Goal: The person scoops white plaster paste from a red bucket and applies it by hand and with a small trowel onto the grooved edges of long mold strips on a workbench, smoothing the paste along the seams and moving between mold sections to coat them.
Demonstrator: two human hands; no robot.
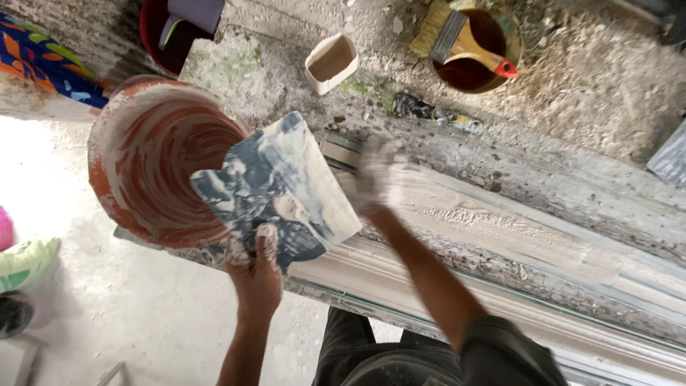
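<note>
Left hand: the left hand (256, 266) pinches the flat board (279, 191) at its near edge.
Board: over the bucket (153, 161), stiff, light, slippery with wet plaster; hold the edge.
Right hand: the right hand (379, 177), plaster-white, presses on the long moulding (500, 236); its fingers are blurred.

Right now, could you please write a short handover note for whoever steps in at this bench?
Left hand grips the plaster-smeared flat board by its lower edge, tilted beside the red bucket.
Right hand, coated white, presses on the long moulding; whether it holds a tool cannot be seen.
Done: wet plaster covers the moulding's near stretch.
Left: the far stretch looks rougher. Brush rests on its tin, untouched.
</note>
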